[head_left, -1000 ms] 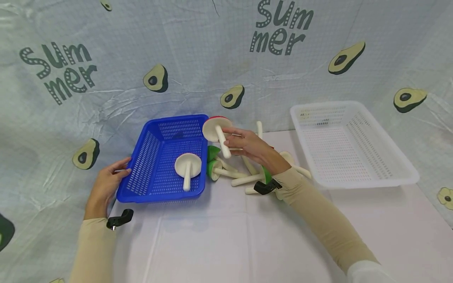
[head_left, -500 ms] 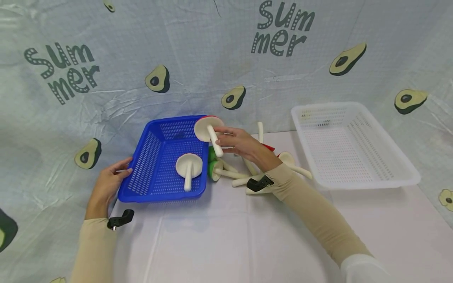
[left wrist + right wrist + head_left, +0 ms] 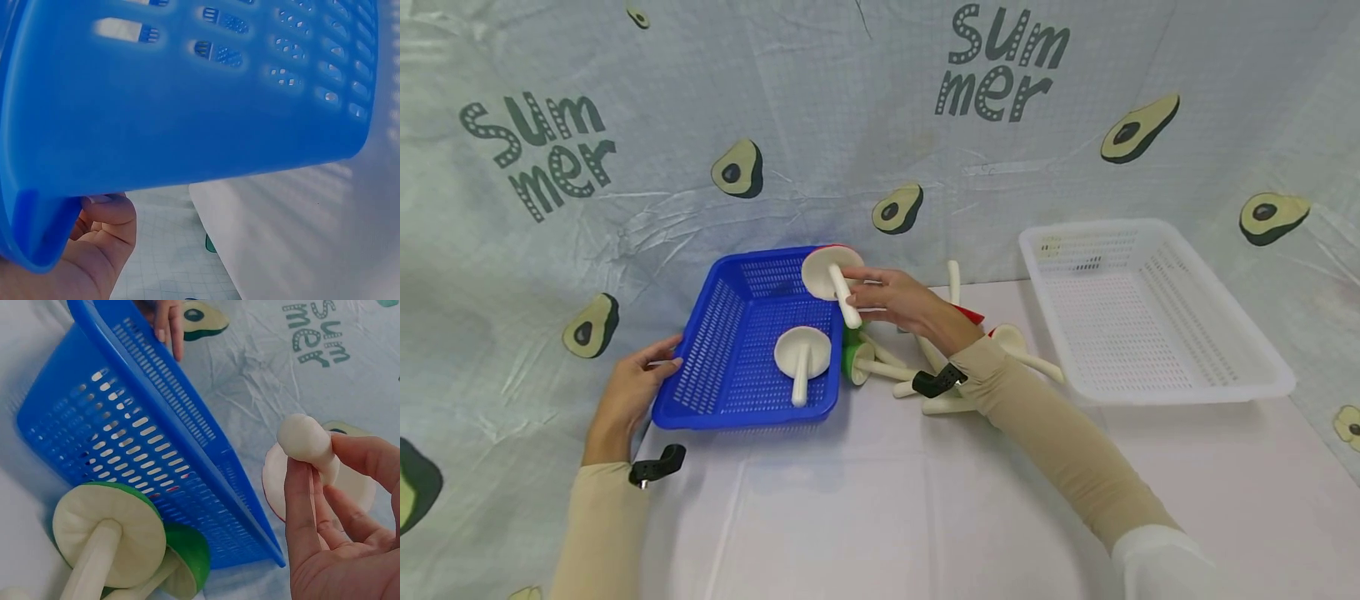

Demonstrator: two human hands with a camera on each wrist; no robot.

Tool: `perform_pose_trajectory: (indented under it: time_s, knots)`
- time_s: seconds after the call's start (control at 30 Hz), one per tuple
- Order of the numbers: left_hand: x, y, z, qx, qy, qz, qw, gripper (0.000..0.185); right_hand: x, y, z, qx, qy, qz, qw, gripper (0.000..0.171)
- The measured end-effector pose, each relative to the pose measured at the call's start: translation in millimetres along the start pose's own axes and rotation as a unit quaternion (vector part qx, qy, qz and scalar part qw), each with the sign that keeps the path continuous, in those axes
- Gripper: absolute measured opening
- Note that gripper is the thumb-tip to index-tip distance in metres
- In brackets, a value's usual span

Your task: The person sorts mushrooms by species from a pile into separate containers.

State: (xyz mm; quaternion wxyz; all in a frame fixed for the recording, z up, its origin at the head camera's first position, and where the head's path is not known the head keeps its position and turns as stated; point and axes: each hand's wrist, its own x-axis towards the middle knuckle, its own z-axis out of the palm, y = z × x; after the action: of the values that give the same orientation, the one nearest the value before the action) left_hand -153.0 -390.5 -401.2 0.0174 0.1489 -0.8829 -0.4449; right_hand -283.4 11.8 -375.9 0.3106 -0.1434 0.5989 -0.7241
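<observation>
In the head view my left hand (image 3: 631, 390) grips the left rim of a blue plastic basket (image 3: 702, 354); the left wrist view shows its fingers (image 3: 112, 215) bent under the rim. A toy mushroom (image 3: 802, 354) with a pale underside lies inside the basket, stem toward me. My right hand (image 3: 897, 300) pinches the white stem of a red-capped toy mushroom (image 3: 820, 273), overlapping the basket's back right corner. Seen from the right wrist, thumb and fingers close round the stem end (image 3: 305, 440), and the cap faces away, beyond the basket's rim.
Several toy mushrooms, green-capped (image 3: 857, 364) and red-capped (image 3: 968, 314), lie piled right of the blue basket, partly hidden by my right arm. A white plastic basket (image 3: 1051, 321) stands at the table's right. Behind the table (image 3: 850, 508) hangs a sheet printed with avocados.
My right hand has carried the red-capped toy mushroom leftward, from beside the blue basket to over its back right corner. The left hand keeps its grip on the rim.
</observation>
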Motion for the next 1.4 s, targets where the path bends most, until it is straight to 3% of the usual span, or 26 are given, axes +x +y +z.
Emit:
perform_pose_trajectory:
  time_s: [0.77, 1.4]
  knots:
    - [2.1, -2.3, -0.5, -0.011, -0.003, -0.011, 0.9999, 0.051, 23.8, -2.1, 14.3, 0.016, -0.014, 0.017, 1.000, 0.059]
    - [3.0, 0.8, -0.5, -0.009, 0.001, -0.013, 0.9999, 0.052, 37.6, -6.7, 18.6, -0.011, -0.007, 0.047, 0.999, 0.057]
